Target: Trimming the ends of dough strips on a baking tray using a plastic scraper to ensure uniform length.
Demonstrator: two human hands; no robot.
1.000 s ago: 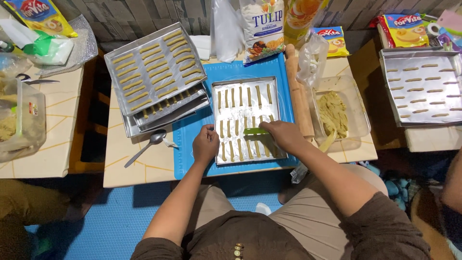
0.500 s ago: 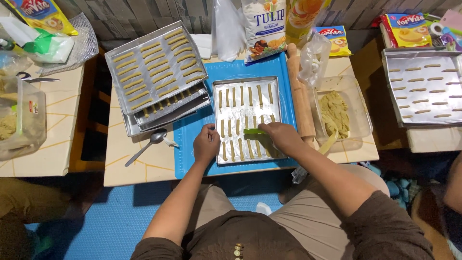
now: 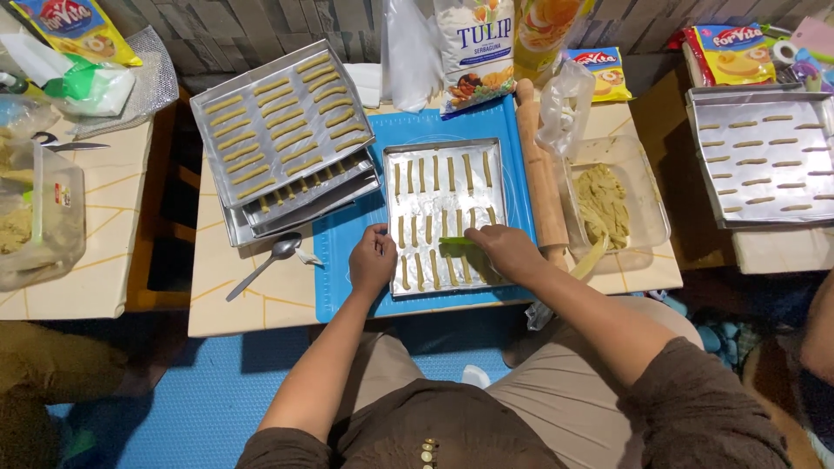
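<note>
The foil-lined baking tray (image 3: 445, 217) in front of the person is roughly two-thirds filled — a top row of five dough sticks (image 3: 423, 175), a middle row and a lower row partly laid, with bare foil left mainly at the upper right and lower right corner. It sits on a blue mat (image 3: 347, 260) on the tiled surface (image 3: 252, 300). The right hand (image 3: 508, 252) is closed on a thin green scraper (image 3: 458, 242), its blade lying across the tray among the middle sticks. The left hand (image 3: 373, 260) is loosely curled at the tray's left edge, fingers pinched at a stick or the rim; which one cannot be told.

Judging by what lies around, much is already done — a stack of trays (image 3: 282, 139) to the left is full of sticks, and another tray (image 3: 760, 156) at the far right is partly filled. Dough remains in the clear plastic container (image 3: 647, 230) beside the rolling pin (image 3: 540, 174), so more sticks seem left to shape. A spoon (image 3: 265, 265) lies unused.
</note>
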